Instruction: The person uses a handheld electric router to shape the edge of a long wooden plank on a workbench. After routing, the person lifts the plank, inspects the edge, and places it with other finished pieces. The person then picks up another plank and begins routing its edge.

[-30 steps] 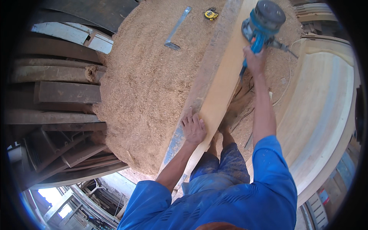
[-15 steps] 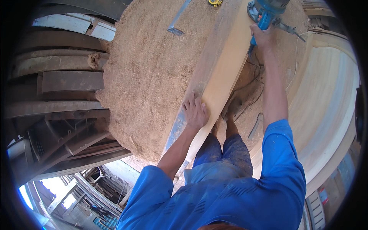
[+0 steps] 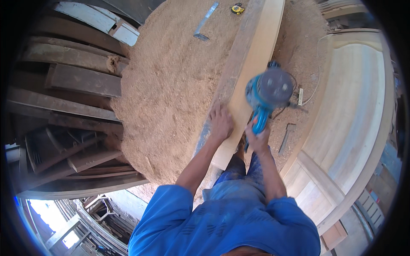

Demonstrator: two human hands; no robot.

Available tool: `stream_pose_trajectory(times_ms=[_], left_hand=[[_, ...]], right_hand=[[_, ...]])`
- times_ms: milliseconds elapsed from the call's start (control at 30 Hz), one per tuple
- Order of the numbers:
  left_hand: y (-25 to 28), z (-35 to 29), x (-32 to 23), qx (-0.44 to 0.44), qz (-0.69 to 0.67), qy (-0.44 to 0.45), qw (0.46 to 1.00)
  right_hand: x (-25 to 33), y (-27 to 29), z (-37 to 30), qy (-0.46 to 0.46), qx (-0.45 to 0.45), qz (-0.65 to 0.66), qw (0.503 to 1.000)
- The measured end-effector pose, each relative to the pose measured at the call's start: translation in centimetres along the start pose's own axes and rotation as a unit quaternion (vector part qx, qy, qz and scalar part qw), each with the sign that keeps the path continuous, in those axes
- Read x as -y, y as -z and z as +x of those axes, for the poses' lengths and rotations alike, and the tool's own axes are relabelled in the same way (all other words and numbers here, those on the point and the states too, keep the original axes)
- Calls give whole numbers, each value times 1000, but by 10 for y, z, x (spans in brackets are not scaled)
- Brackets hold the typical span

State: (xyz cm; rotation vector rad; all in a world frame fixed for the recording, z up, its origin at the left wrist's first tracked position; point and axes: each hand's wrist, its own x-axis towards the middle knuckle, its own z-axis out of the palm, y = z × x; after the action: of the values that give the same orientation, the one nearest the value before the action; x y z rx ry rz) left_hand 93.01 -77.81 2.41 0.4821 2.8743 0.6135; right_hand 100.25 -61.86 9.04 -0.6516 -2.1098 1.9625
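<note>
A pale wooden board (image 3: 258,53) lies along a darker timber beam (image 3: 232,70). My left hand (image 3: 221,123) rests on the board and beam near their close end, fingers stretched out and holding nothing. In my right hand (image 3: 259,139) is the handle of a teal electric router (image 3: 273,88), my fingers wrapped round it. The router sits at the board's right edge, with its round motor top facing up. Its base overlaps the board; the bit is hidden, and I cannot tell whether it touches the wood.
Sawdust covers the floor (image 3: 171,85). Left of the beam are a metal square (image 3: 205,23) and a yellow tape measure (image 3: 237,8). A hammer-like tool (image 3: 286,138) and a white cord (image 3: 317,81) lie right. A panelled wooden door (image 3: 337,128) stands beyond; stacked timbers (image 3: 81,79) line the left.
My right hand has drawn the router from the board's far part back toward my body. My left hand stays on the board. The view has shifted slightly.
</note>
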Motion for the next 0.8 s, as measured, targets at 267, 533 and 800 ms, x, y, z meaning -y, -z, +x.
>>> stream_pose_trajectory(times_ms=[267,533,800], left_hand=[[12,-62,-3,3,19,50,999],[9,-70,5,-11,7,27,1000],[13,-94,28,17,-38,-24,999]], right_hand=[[-19,-45,-117,-33,-1,-8,999],[-18,-51,-87,-14,-9,1,1000],[-7,-47,-31,-4,-15,83,996]])
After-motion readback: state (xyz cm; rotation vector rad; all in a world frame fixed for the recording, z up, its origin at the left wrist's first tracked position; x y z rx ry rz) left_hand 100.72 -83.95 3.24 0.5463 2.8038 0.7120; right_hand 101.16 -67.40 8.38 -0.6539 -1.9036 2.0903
